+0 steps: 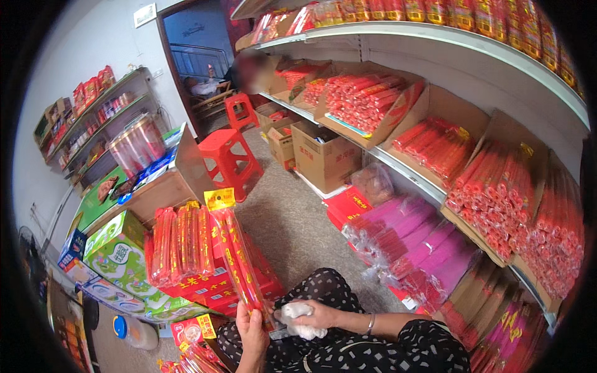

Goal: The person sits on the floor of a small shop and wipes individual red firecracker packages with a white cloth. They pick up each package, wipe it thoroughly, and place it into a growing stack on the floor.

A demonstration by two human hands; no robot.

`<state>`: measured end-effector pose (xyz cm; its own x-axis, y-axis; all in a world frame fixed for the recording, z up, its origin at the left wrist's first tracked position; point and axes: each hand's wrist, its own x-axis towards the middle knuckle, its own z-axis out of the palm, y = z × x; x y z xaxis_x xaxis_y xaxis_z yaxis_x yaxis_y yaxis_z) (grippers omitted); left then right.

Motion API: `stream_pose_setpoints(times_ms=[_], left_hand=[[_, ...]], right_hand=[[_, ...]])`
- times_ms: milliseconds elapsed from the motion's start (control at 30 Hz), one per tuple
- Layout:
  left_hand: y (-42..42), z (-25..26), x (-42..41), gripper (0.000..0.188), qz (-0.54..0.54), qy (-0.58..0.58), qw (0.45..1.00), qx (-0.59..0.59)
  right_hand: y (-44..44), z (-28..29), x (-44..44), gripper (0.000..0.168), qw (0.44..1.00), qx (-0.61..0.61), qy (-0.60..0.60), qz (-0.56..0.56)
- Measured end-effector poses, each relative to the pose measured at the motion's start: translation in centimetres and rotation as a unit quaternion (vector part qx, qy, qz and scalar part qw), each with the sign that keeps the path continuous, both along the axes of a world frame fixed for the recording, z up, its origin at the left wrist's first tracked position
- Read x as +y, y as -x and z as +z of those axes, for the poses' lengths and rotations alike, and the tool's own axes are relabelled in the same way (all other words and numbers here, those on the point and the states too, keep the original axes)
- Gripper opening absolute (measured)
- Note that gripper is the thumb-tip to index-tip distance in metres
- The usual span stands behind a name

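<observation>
My left hand (252,326) grips the lower end of a long clear-plastic pack of red candles (237,261). The pack tilts up and away from me, with a yellow header card (219,198) at its top. A bunched white cloth (302,319) is in my right hand (322,315), beside the pack's lower end. Both hands are above my lap, over dark patterned clothing. Beyond my left hand, several similar red candle packs (182,245) lie side by side on stacked red boxes (219,289). More red packs (193,359) lie low to the left of my lap.
Shelving (410,175) on the right carries open cartons of red candles (364,100). Pink bundles (419,247) lie beneath. Green cartons (116,247) and a blue-lidded jar (140,332) stand left. Red stools (231,158) stand ahead, near a blurred person (252,72) by the doorway.
</observation>
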<state>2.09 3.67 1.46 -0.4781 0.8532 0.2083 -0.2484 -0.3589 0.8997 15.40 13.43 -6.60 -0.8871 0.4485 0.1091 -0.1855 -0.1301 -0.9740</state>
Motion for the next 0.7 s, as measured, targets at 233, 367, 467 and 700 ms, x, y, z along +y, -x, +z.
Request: stream_pose_setpoints(times_ms=[233, 367, 467, 700], left_hand=[[-2.5, -0.6, 2.9, 0.037, -0.062, 0.032, 0.995, 0.065], [-3.0, -1.6, 4.5, 0.035, -0.135, 0.050, 0.987, 0.071], [-3.9, -1.9, 5.6, 0.033, -0.182, 0.077, 0.978, 0.067], [-6.5, -0.6, 8.6, 0.049, -0.225, -0.012, 0.941, 0.251]], right_hand=[[-0.9, 2.9, -1.7, 0.031, 0.998, 0.031, 0.047, -0.032], [-2.4, 4.0, -1.4, 0.027, 0.993, 0.063, 0.073, -0.063], [-3.4, 3.8, -1.2, 0.023, 0.986, 0.042, 0.118, -0.114], [-6.8, 4.7, 2.1, 0.019, 0.936, 0.034, 0.056, -0.345]])
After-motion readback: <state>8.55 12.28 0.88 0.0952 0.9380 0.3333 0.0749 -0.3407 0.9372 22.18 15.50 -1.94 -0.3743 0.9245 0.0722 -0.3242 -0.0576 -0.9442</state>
